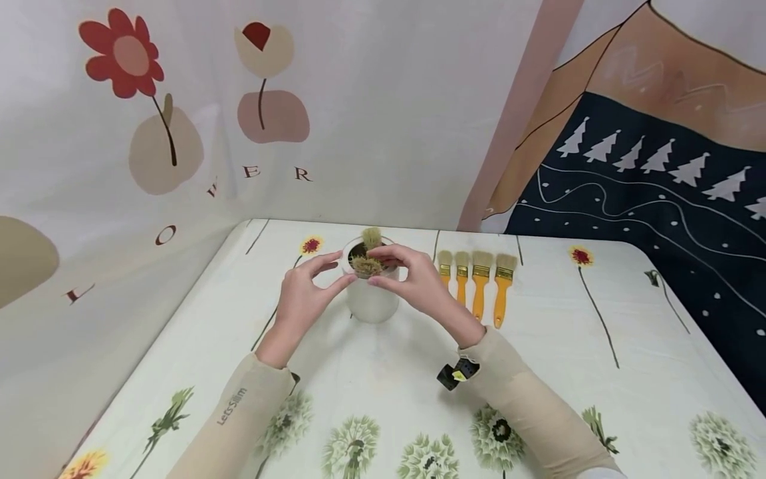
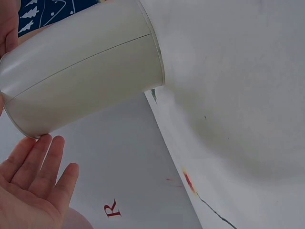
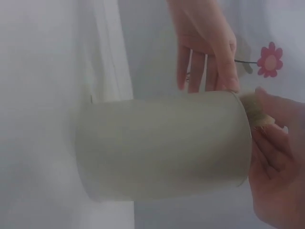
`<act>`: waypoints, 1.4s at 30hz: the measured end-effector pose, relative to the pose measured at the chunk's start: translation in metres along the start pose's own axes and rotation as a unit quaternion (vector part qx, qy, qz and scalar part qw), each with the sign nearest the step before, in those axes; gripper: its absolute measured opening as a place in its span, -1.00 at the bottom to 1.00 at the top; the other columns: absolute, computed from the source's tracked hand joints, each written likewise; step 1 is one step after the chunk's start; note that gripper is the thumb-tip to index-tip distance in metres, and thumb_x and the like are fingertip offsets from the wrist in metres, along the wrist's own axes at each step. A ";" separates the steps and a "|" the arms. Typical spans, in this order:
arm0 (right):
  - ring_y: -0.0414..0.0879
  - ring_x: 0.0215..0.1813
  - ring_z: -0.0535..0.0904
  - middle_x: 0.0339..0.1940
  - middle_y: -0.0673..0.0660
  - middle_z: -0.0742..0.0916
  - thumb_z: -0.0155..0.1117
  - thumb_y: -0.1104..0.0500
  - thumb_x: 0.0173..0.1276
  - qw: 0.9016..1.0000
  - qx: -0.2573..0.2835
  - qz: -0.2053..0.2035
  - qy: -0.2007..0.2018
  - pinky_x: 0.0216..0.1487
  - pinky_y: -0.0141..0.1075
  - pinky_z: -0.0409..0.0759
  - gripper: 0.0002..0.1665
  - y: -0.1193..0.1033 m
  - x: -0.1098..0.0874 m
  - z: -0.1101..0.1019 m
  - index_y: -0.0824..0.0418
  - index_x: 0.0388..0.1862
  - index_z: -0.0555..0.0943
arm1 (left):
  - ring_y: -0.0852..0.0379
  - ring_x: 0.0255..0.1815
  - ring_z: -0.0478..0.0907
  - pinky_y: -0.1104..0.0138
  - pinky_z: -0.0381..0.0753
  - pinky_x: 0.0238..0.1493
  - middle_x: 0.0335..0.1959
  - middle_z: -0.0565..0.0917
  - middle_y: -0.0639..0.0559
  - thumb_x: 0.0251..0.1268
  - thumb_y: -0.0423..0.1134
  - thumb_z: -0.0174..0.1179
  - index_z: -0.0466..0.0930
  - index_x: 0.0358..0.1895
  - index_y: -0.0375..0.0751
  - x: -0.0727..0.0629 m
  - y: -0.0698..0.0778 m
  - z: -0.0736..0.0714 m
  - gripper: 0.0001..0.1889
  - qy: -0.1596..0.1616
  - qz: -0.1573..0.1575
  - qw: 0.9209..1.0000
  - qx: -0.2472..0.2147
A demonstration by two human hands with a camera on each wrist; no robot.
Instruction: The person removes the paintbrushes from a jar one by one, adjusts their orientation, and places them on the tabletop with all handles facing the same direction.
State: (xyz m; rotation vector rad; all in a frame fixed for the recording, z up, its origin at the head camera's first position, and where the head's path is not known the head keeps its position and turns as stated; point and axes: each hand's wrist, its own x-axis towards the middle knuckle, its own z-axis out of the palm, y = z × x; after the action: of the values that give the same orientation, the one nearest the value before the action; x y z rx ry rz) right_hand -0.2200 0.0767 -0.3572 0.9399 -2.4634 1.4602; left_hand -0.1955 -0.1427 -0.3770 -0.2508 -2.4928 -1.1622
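A pale, cream-white cylindrical pot (image 1: pixel 372 303) stands upright on the table. Bristle heads of paintbrushes show at its mouth, one at the far side (image 1: pixel 372 236) and another at the near side (image 1: pixel 366 267); their handles are hidden inside. My left hand (image 1: pixel 304 289) touches the left of the pot's rim, its fingers mostly straight in the left wrist view and the thumb at the near edge. From the right, my right hand (image 1: pixel 413 279) reaches over the mouth. In the right wrist view its thumb and fingers pinch the bristles of a paintbrush (image 3: pixel 255 112).
Right of the pot, several flat paintbrushes (image 1: pixel 481 279) with orange handles lie in a row, bristles pointing away. A flower-printed cloth (image 1: pixel 383 386) covers the table. Behind it hangs a printed white curtain (image 1: pixel 383 133), with a dark tree-patterned one (image 1: pixel 646 193) at right.
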 end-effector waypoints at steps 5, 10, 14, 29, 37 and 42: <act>-0.09 -0.06 0.69 -0.02 0.09 0.77 0.47 0.18 0.26 1.000 -0.020 -0.001 0.014 0.06 -0.15 0.68 -0.60 0.001 0.000 0.004 0.17 0.09 0.67 | -0.04 0.09 0.71 0.00 0.62 0.15 0.09 0.74 -0.09 0.14 -0.01 0.47 0.65 0.21 -0.06 0.000 -0.001 0.000 -0.45 0.002 0.004 1.000 0.000; -0.09 -0.11 0.70 -0.07 0.10 0.78 0.45 0.21 0.28 0.999 -0.027 0.003 0.021 0.01 -0.19 0.70 -0.67 -0.001 0.002 0.005 0.18 0.03 0.70 | -0.04 0.08 0.71 0.00 0.62 0.13 0.08 0.75 -0.08 0.14 -0.03 0.47 0.66 0.21 -0.08 0.000 -0.002 0.001 -0.46 0.008 0.011 1.000 0.001; -0.07 -0.14 0.72 -0.11 0.11 0.79 0.43 0.25 0.29 0.999 -0.029 0.001 0.026 -0.04 -0.26 0.71 -0.72 -0.001 0.003 0.005 0.19 -0.01 0.72 | -0.04 0.07 0.72 0.00 0.63 0.10 0.08 0.75 -0.08 0.13 -0.03 0.47 0.66 0.20 -0.07 0.001 -0.002 0.001 -0.46 0.009 0.011 1.000 0.002; -0.04 -0.17 0.75 -0.14 0.14 0.81 0.39 0.23 0.32 0.998 0.005 0.002 0.058 -0.06 -0.23 0.72 -0.80 0.003 0.004 0.006 0.21 -0.09 0.76 | -0.04 0.08 0.72 0.01 0.63 0.12 0.08 0.75 -0.07 0.12 -0.01 0.48 0.66 0.20 -0.07 0.001 -0.002 0.001 -0.45 0.006 0.007 1.000 0.000; 0.08 -0.07 0.76 -0.06 0.25 0.80 0.37 0.26 0.34 0.994 0.060 0.015 0.086 0.03 -0.19 0.72 -0.77 0.004 0.005 0.004 0.30 -0.05 0.75 | -0.03 0.08 0.72 0.01 0.60 0.18 0.06 0.76 -0.07 0.14 -0.01 0.47 0.67 0.19 -0.06 0.002 -0.003 0.001 -0.47 0.006 0.006 1.000 0.003; 0.10 -0.06 0.75 -0.08 0.28 0.80 0.35 0.31 0.34 0.992 0.071 0.010 0.101 0.06 -0.23 0.71 -0.76 0.001 0.006 0.000 0.33 -0.04 0.74 | -0.02 0.08 0.72 0.02 0.59 0.21 0.05 0.76 -0.07 0.12 0.00 0.47 0.67 0.19 -0.06 0.001 -0.003 0.001 -0.46 0.007 0.005 1.000 0.004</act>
State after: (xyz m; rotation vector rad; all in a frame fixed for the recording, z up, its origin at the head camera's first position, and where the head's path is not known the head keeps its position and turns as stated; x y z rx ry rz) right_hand -0.2258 0.0743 -0.3554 0.7509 -2.2566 1.6667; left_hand -0.1976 -0.1438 -0.3788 -0.2516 -2.4814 -1.1450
